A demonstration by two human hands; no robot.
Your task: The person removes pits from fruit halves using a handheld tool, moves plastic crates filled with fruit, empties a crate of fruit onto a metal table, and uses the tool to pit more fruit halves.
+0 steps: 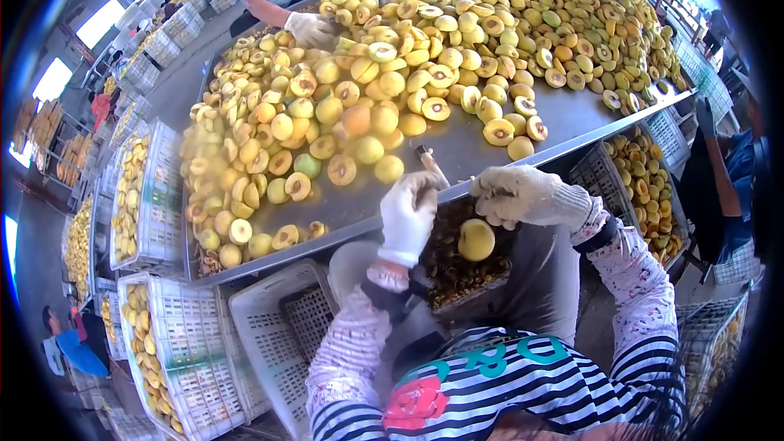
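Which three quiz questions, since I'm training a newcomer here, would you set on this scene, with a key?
1. True or false: the camera wearer's left hand and right hand both wear pale fabric gloves.
2. The large heap of round yellow fruit lies on: (a) the bare floor; (b) a grey metal table; (c) a brown wooden shelf.
3. Which of the wearer's hands is nearer the thin brown stick?

Key: 1 true; 2 b; 3 the left hand.

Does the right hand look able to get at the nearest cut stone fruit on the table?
Likely yes: the right hand is close to the table's near rim, and the cut stone fruit lies just past it, uncovered.
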